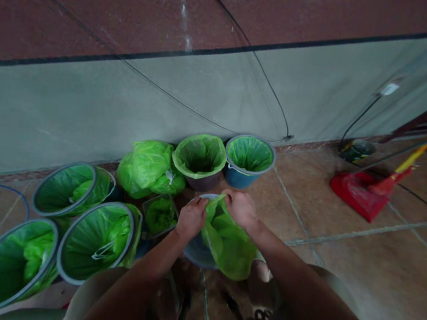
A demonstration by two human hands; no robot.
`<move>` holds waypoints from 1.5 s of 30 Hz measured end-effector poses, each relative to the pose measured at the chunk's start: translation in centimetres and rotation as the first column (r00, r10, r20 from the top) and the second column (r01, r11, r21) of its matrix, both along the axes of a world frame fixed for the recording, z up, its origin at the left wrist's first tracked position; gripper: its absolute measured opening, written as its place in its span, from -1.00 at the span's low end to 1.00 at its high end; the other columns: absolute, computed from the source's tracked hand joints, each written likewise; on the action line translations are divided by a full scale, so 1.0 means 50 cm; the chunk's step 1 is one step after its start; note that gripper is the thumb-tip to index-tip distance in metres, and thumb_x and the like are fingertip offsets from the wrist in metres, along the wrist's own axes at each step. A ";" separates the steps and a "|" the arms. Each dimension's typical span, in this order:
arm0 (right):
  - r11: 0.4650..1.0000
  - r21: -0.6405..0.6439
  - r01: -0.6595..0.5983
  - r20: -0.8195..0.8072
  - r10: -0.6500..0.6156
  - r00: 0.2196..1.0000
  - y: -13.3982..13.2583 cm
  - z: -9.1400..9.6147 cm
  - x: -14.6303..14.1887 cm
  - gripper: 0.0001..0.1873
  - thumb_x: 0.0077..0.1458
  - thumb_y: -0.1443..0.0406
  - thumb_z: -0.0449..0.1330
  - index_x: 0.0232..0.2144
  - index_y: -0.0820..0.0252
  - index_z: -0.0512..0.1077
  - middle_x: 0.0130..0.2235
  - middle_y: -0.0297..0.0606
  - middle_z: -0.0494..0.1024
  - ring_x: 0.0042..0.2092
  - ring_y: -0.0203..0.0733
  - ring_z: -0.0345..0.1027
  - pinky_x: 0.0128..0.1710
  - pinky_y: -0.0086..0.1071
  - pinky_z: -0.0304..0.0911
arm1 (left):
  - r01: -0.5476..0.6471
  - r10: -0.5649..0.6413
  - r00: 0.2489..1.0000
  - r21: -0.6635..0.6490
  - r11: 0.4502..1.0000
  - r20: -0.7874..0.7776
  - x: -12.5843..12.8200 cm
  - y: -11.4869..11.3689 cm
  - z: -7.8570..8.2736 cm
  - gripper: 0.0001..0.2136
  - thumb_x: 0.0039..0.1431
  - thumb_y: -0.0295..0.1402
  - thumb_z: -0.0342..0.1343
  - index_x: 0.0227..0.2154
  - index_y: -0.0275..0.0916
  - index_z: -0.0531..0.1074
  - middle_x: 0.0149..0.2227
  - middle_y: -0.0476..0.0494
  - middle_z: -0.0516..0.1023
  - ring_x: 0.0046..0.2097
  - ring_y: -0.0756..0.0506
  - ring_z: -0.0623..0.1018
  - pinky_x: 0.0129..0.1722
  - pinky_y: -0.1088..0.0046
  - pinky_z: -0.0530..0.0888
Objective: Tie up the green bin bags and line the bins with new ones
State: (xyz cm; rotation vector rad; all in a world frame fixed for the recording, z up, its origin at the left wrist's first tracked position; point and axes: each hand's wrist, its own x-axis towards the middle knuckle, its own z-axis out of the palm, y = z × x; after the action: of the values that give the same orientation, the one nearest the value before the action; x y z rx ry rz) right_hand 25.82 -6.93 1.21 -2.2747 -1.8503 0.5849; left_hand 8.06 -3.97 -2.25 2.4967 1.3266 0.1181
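Both hands grip a thin green plastic bag (227,242) over a small grey bin (196,251) on the tiled floor in front of my knees. My left hand (192,218) is closed on the bag's left edge at the bin's rim. My right hand (240,208) pinches the bag's top edge at the far side of the rim. The bag hangs loosely down the bin's right side, and much of the bin is hidden under my hands and the bag.
Several bins lined with green bags stand around: a blue one (249,162) and a brown one (200,161) by the wall, grey ones (96,241) at left. A knotted green bag (148,167) lies between them. A red dustpan and broom (365,191) rest at right. Cables run along the wall.
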 end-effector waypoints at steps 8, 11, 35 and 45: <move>0.968 -0.002 0.249 0.097 -0.248 0.964 0.012 0.008 0.047 -0.60 0.25 0.27 -0.04 -0.02 0.02 0.52 -0.15 -0.15 0.62 -0.12 -0.10 0.50 -0.18 -0.38 0.29 | -0.151 0.117 0.965 -0.132 0.980 -0.233 -0.029 0.032 -0.012 -0.71 0.17 -0.54 -0.05 -0.10 -0.27 0.45 -0.10 -0.20 0.55 -0.07 -0.10 0.56 -0.03 0.45 0.43; 0.945 -0.012 0.328 0.149 -0.323 0.935 0.009 0.015 0.071 -0.60 0.24 0.29 -0.05 -0.05 0.07 0.55 -0.15 -0.09 0.62 -0.10 -0.04 0.50 -0.16 -0.34 0.32 | -0.179 0.123 0.945 -0.164 0.970 -0.304 -0.045 0.046 -0.007 -0.70 0.17 -0.53 -0.06 -0.09 -0.26 0.45 -0.10 -0.21 0.58 -0.03 -0.11 0.55 -0.02 0.45 0.42; 0.886 -0.231 0.403 0.234 -0.351 0.906 -0.030 0.008 0.166 -0.62 0.07 0.30 0.15 -0.04 0.20 0.52 -0.06 0.09 0.54 -0.03 0.18 0.43 -0.17 -0.06 0.34 | -0.272 0.219 0.925 -0.141 0.952 -0.311 -0.109 0.077 0.039 -0.70 0.19 -0.25 0.08 -0.07 -0.24 0.50 -0.06 -0.22 0.59 0.00 -0.17 0.56 -0.02 0.38 0.43; 0.985 -0.160 -0.068 0.149 0.092 0.985 -0.016 -0.034 0.043 -0.51 0.05 0.33 0.21 0.08 0.18 0.42 0.15 -0.02 0.40 0.18 0.09 0.22 0.11 -0.09 0.16 | -0.163 0.130 0.965 -0.133 0.978 -0.227 -0.086 0.062 0.023 -0.65 0.31 -0.17 -0.03 -0.06 -0.25 0.54 -0.06 -0.24 0.60 0.01 -0.17 0.55 0.04 0.36 0.40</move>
State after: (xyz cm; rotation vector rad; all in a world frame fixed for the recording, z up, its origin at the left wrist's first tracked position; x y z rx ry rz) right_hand 27.96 -7.72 -0.50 -2.4167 -2.0443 0.5973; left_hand 3.78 -0.89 -1.10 2.3356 1.5452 -0.2212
